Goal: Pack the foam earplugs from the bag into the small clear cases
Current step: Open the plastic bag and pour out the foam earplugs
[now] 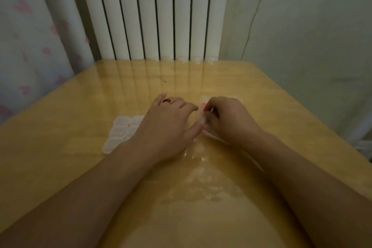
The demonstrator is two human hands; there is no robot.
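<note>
Several small clear cases [120, 131] lie in a cluster on the wooden table [80, 167], left of my hands and partly hidden by my left wrist. A clear plastic bag [208, 134] with something pink inside sits between my hands at mid-table. My left hand [171, 125], with a red ring, pinches the bag's left edge with thumb and fingers. My right hand [227, 121] grips the bag's right side with curled fingers. Most of the bag is hidden under both hands, and no single earplug can be made out.
A white ribbed radiator [153, 12] stands behind the table's far edge. A curtain with pink hearts [30, 46] hangs at the left. A pale wall [302, 26] is at the right. The glossy tabletop shows reflections near me.
</note>
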